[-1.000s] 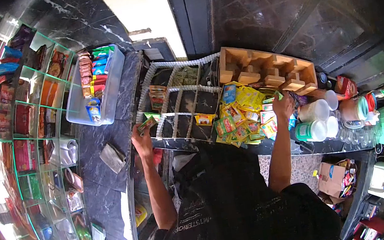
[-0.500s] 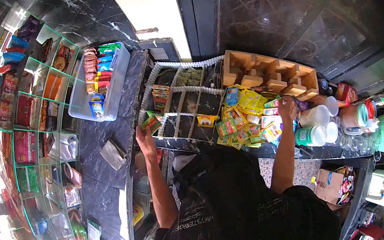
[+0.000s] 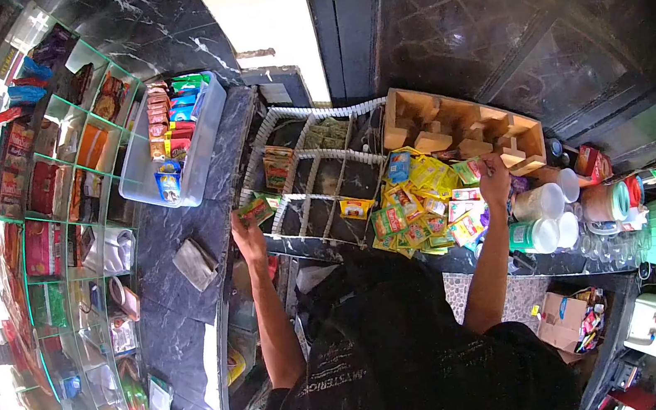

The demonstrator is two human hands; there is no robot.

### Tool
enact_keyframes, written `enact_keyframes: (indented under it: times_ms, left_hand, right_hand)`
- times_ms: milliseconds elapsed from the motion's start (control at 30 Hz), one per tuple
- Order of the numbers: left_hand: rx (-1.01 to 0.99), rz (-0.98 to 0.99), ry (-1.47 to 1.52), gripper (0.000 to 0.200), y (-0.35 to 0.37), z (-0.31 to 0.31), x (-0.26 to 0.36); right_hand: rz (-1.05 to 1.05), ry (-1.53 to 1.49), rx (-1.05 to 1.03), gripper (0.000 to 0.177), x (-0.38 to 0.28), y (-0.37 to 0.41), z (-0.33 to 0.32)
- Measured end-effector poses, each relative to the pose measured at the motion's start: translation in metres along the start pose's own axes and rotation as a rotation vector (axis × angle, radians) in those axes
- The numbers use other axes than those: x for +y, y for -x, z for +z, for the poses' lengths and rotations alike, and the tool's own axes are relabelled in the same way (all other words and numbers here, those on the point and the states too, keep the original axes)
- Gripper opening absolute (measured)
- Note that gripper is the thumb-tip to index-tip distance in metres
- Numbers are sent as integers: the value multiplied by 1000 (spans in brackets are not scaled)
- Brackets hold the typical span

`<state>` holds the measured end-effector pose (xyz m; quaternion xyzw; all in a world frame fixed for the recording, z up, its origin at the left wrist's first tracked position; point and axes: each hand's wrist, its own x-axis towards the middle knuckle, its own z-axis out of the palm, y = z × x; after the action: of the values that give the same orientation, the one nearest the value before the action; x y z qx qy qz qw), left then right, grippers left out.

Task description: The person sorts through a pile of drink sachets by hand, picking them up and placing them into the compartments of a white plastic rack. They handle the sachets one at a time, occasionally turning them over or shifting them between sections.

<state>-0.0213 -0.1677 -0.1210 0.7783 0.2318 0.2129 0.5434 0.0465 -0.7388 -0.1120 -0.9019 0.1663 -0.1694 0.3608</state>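
Our left hand (image 3: 247,237) pinched a green sachet (image 3: 255,211) at the left rim of the divided tray (image 3: 315,110), its compartments lying just rightward. Our right hand (image 3: 495,179) lay curled on the sachet pile (image 3: 418,192) beside the wooden box (image 3: 450,116); its grip we could not tell.

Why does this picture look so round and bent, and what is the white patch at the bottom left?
Head view: a fisheye lens bows the glass shelves and blackens the corners; daylight burns the lower left to white glare; the dark shirt is underexposed; the green sachet in the left hand and the sachet pile by the right hand show colours sharply, print unreadable.
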Motion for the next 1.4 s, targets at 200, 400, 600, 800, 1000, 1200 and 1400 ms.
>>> enact_keyframes:
  times_ms: [200, 400, 600, 800, 1000, 1200, 1400]
  left_hand:
    - [38, -5, -253, 14, 8, 15, 20]
    - [55, 164, -314, 17, 1, 26, 0]
    - [186, 157, -321, 24, -3, 37, -3]
    - [-149, 71, 181, 30, 15, 53, 70]
    - [-657, -511, 808, 29, 52, 96, 85]
    - [-822, -814, 931, 30, 83, 102, 154]
    - [-840, -495, 837, 40, 91, 103, 148]
  right_hand:
    - [-70, -158, -50, 13, -28, 3, -5]
    - [-130, -136, -75, 13, -60, 17, -18]
    - [-121, -370, -108, 14, -69, 28, -12]
    - [-63, -572, -314, 20, -135, 46, -6]
    - [-86, -743, -512, 18, -194, 71, 18]
    - [-203, -671, -572, 18, -215, 89, 36]
    - [-261, -382, -286, 21, -209, 90, 44]
